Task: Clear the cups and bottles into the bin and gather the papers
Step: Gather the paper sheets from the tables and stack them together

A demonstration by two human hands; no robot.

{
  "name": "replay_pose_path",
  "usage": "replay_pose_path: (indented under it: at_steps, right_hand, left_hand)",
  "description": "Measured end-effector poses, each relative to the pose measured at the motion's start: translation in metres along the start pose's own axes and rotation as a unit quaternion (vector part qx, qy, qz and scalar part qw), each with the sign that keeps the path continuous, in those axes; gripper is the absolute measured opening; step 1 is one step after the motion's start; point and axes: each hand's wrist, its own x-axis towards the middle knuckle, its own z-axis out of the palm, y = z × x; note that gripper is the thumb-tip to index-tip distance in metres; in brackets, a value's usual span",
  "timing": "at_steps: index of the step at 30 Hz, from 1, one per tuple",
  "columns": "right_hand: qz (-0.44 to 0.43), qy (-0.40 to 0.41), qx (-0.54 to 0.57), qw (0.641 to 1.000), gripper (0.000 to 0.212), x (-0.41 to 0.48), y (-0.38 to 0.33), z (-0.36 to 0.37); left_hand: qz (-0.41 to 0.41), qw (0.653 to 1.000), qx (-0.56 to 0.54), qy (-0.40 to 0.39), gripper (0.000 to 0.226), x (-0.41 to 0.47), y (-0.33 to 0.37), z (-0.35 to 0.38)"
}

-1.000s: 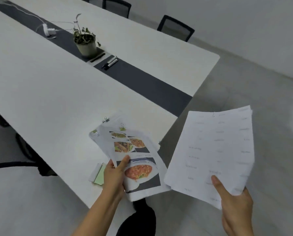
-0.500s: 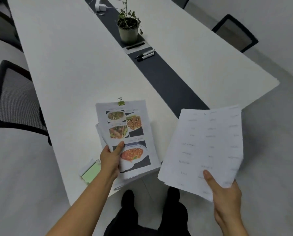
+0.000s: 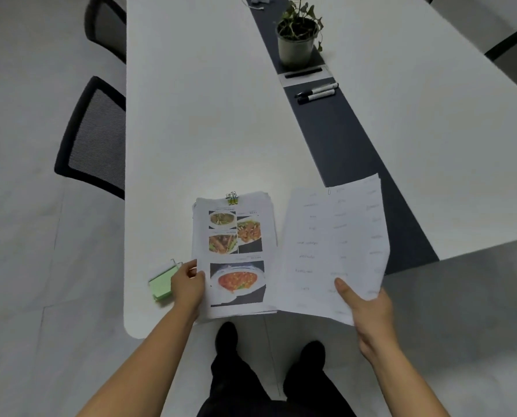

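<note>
Left hand (image 3: 188,284) gripped lower left edge of photo stack (image 3: 236,236), lying at near edge of worktop (image 3: 206,130). Right hand (image 3: 368,308) gripped printed sheaf (image 3: 335,236), held just right of stack, long axes parallel (edges seemed to meet). Merge would likely need short leftward carry.

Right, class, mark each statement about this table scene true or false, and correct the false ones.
1. The left hand grips the photo papers by their left edge. True.
2. The right hand is empty. False: it holds the text sheets.
3. Two markers lie on the dark strip near the potted plant. True.
4. The green notepad lies right of the photo papers. False: it lies left of them, by the left hand.
5. A green clip sits on the photo papers' top edge. True.
</note>
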Motion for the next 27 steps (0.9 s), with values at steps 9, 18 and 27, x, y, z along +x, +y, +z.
replay_pose_path:
  at_steps: [9, 18, 27]
  right_hand:
    - [0.009, 0.012, -0.005, 1.000, 0.044, 0.005, -0.001, 0.011]
    - [0.002, 0.005, -0.015, 1.000, 0.040, -0.006, 0.001, 0.029]
    - [0.005, -0.130, -0.102, 0.986, 0.049, 0.009, 0.009, 0.132]
  left_hand:
    - [0.009, 0.998, 0.062, 0.012, 0.034, 0.018, -0.008, 0.003]
    - [0.070, 0.986, 0.133, -0.076, 0.066, 0.013, -0.011, -0.003]
    - [-0.110, 0.981, -0.112, -0.116, 0.045, 0.024, -0.022, -0.018]
